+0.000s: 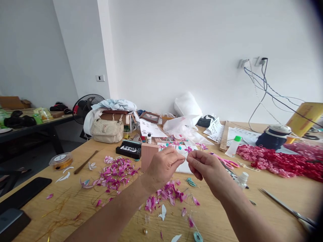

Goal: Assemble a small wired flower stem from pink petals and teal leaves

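Observation:
Near the middle of the view, my left hand is raised above the wooden table with its fingers pinched together; whatever lies between them is too small to make out. My right hand is close beside it on the right, thumb and forefinger also pinched, the held thing too fine to see. A magenta flower shows just behind the gap between the hands, above a white sheet. Loose magenta petals lie below the hands, and a larger petal pile is to the left.
A pinkish block stands behind my left hand. Pink scissors, a green-capped bottle and a small clear bottle are right of my right hand. Metal tweezers lie at the right, a wire spool and phone at the left.

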{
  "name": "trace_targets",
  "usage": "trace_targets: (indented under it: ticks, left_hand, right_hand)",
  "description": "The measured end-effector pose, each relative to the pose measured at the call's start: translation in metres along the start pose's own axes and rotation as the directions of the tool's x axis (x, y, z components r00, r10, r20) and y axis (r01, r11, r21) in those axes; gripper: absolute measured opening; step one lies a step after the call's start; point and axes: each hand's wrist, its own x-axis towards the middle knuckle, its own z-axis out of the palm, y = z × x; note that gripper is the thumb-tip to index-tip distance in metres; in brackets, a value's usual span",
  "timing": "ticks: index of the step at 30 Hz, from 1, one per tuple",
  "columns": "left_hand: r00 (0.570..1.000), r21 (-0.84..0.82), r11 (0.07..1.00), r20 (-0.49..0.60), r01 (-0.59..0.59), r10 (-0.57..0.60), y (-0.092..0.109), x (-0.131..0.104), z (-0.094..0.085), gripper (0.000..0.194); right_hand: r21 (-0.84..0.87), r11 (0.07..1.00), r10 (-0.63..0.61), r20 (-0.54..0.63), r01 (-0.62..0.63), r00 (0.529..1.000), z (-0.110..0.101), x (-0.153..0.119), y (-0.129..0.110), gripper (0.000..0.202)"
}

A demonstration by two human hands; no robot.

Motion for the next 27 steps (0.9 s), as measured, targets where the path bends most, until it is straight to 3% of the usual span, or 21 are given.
trace_targets:
  ticks: [4,7,9,11,12,14,18,27]
  left_hand:
    - [0.966,-0.235,0.94,-0.017,0.247,-0.258,0.001,0.004,0.0,0.011]
    - [0.866,-0.489,0.737,0.081,0.466,-0.494,-0.003,0.005,0.0,0.011]
    - [0.802,-0.626,0.561,0.185,0.542,-0.568,-0.006,0.005,-0.001,0.016]
    - [0.765,-0.71,0.42,0.261,0.566,-0.589,-0.009,0.005,-0.003,0.018]
    - [0.751,-0.733,0.365,0.294,0.574,-0.591,-0.01,0.005,-0.004,0.018]
    - [0.727,-0.753,0.278,0.359,0.596,-0.585,-0.01,0.004,-0.005,0.018]
    - [0.685,-0.733,0.206,0.444,0.648,-0.577,-0.007,0.005,-0.007,0.014]
    - [0.676,-0.707,0.201,0.491,0.677,-0.549,-0.005,0.005,-0.007,0.018]
  right_hand:
    - [-0.042,0.998,-0.04,0.015,0.04,0.999,-0.002,0.0,-0.001,0.023]
    - [-0.3,0.932,-0.245,-0.1,0.206,0.964,-0.008,-0.002,-0.001,0.02]
    - [-0.503,0.768,-0.49,-0.062,0.397,0.869,-0.013,-0.004,-0.001,0.012]
    - [-0.604,0.551,-0.678,0.079,0.576,0.731,-0.017,-0.006,-0.002,0.011]
    - [-0.627,0.456,-0.726,0.148,0.631,0.671,-0.018,-0.006,-0.002,0.015]
    - [-0.687,0.313,-0.759,0.235,0.656,0.607,-0.018,-0.005,-0.001,0.019]
    - [-0.749,0.184,-0.771,0.292,0.637,0.566,-0.015,-0.002,0.001,0.021]
    - [-0.701,0.251,-0.747,0.298,0.667,0.594,-0.019,-0.004,0.004,0.025]
